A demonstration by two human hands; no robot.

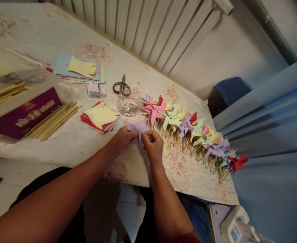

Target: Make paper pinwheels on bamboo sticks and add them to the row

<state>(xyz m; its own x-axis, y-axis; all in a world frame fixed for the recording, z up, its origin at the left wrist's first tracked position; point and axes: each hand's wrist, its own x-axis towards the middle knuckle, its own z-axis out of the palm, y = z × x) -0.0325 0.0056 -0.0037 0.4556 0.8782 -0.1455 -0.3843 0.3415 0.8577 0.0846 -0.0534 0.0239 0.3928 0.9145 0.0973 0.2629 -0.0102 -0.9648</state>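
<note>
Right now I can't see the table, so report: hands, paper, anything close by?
Left hand and right hand both pinching the purple paper. Paper folded, held over the table edge. Pinwheels just beyond; paper squares to the left.

White radiator (148, 30) behind floral-clothed table (62, 141)

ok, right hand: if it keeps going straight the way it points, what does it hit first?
Likely the purple paper that the right hand already pinches; past that, the pinwheels or the clear cup. Depth is unclear.
</note>
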